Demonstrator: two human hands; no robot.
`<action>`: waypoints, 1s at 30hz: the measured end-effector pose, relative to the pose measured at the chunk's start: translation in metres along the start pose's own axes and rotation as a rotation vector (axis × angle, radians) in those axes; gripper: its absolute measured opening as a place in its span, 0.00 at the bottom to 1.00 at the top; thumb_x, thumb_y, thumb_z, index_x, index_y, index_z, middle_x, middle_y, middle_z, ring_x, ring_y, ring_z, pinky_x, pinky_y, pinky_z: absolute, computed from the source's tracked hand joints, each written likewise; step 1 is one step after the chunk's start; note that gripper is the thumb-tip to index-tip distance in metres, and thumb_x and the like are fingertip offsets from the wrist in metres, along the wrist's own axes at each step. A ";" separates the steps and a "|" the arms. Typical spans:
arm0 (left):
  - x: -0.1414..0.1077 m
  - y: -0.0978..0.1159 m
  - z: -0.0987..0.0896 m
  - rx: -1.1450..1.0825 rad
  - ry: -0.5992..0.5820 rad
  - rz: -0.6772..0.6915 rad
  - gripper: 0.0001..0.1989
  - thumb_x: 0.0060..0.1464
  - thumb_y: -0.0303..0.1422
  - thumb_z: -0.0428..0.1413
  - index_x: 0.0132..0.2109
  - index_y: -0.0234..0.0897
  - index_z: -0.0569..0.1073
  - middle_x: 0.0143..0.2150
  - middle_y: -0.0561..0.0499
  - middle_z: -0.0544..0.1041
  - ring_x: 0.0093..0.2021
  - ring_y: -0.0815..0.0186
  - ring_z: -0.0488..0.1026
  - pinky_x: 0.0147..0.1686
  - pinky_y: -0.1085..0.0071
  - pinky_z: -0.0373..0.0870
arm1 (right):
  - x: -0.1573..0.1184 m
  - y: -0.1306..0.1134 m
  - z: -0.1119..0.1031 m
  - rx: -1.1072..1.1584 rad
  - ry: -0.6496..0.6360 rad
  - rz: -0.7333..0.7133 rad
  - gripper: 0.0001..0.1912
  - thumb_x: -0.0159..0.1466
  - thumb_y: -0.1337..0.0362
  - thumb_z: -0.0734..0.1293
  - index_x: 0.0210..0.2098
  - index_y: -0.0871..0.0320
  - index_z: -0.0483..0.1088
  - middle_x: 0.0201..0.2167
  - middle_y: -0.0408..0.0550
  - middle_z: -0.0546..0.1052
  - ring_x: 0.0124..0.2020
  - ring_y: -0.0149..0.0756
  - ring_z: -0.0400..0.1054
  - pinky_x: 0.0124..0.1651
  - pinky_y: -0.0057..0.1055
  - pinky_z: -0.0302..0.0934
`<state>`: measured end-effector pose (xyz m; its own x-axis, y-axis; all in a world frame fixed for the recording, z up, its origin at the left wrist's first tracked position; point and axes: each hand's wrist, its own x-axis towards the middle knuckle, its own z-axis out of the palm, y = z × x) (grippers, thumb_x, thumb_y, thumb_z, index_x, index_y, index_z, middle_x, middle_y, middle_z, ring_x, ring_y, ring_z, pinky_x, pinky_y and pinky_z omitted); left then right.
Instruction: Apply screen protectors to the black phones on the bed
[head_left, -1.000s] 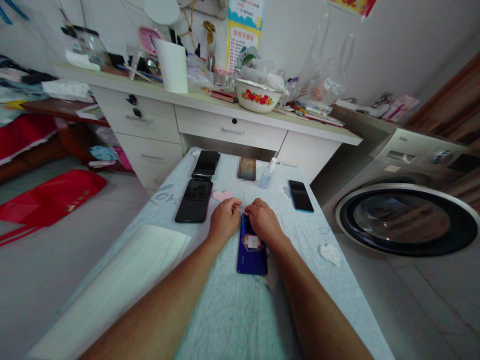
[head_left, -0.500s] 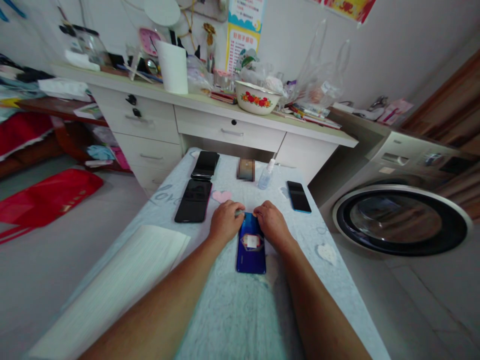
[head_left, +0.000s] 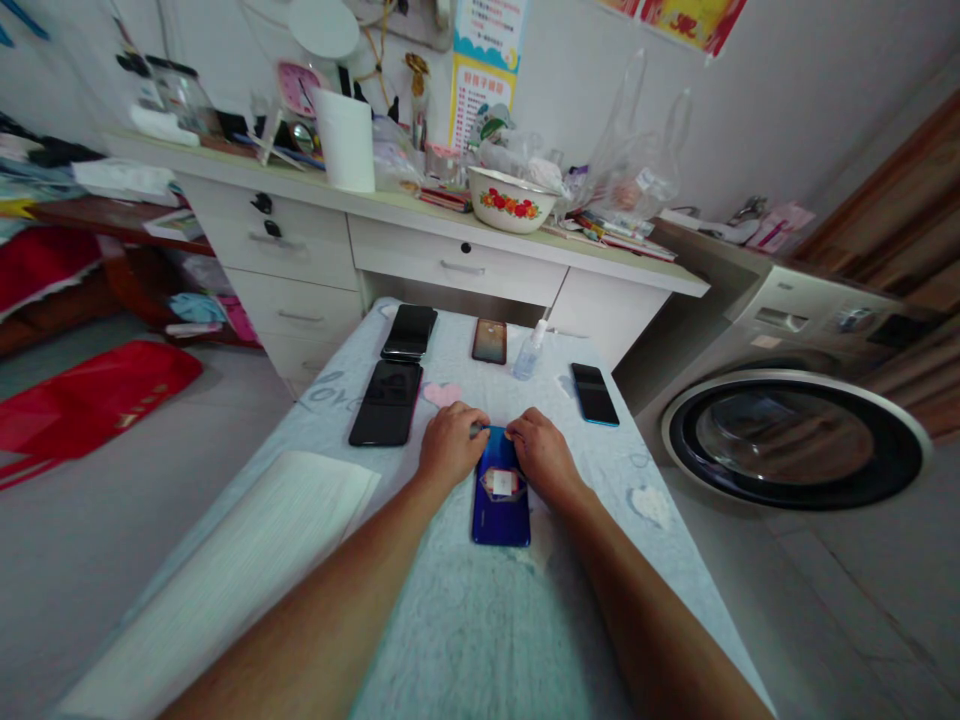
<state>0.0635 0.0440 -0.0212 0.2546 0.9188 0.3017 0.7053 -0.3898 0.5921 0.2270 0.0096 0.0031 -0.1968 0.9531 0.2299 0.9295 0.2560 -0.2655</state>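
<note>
Below the centre of the frame, left hand (head_left: 450, 447) and right hand (head_left: 543, 452) curl fingers at the top edge of the blue phone (head_left: 500, 522) — what the grip pinches, I cannot tell — and uneven pressing could slide it on the cloth (head_left: 435, 620).

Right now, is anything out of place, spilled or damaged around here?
The red bag looks odd: it lies flat on the floor, left of the table, not a usual place for a bag. On the table I see no spill; fine damage is too small to tell.
</note>
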 end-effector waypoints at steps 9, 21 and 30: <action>0.000 -0.002 0.002 0.004 0.016 0.023 0.08 0.52 0.27 0.53 0.37 0.38 0.76 0.38 0.49 0.75 0.43 0.62 0.71 0.46 0.66 0.66 | -0.008 -0.003 -0.008 0.157 -0.047 -0.091 0.13 0.63 0.73 0.60 0.35 0.58 0.76 0.35 0.47 0.71 0.37 0.31 0.66 0.42 0.23 0.58; 0.002 -0.004 0.004 0.018 0.022 0.039 0.08 0.52 0.27 0.53 0.36 0.39 0.76 0.38 0.49 0.75 0.42 0.63 0.71 0.46 0.67 0.67 | 0.002 -0.008 0.004 0.085 0.010 -0.040 0.12 0.66 0.69 0.59 0.36 0.57 0.75 0.35 0.47 0.72 0.39 0.32 0.66 0.43 0.24 0.57; 0.002 -0.004 0.005 0.022 0.021 0.041 0.08 0.52 0.27 0.53 0.36 0.39 0.76 0.37 0.50 0.75 0.42 0.63 0.71 0.45 0.67 0.67 | 0.007 -0.007 0.010 0.064 0.027 0.004 0.11 0.66 0.69 0.60 0.36 0.58 0.75 0.35 0.48 0.71 0.39 0.32 0.66 0.42 0.24 0.57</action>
<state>0.0645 0.0474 -0.0265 0.2694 0.9006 0.3411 0.7094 -0.4251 0.5622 0.2159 0.0164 -0.0027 -0.1841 0.9497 0.2533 0.9083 0.2628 -0.3254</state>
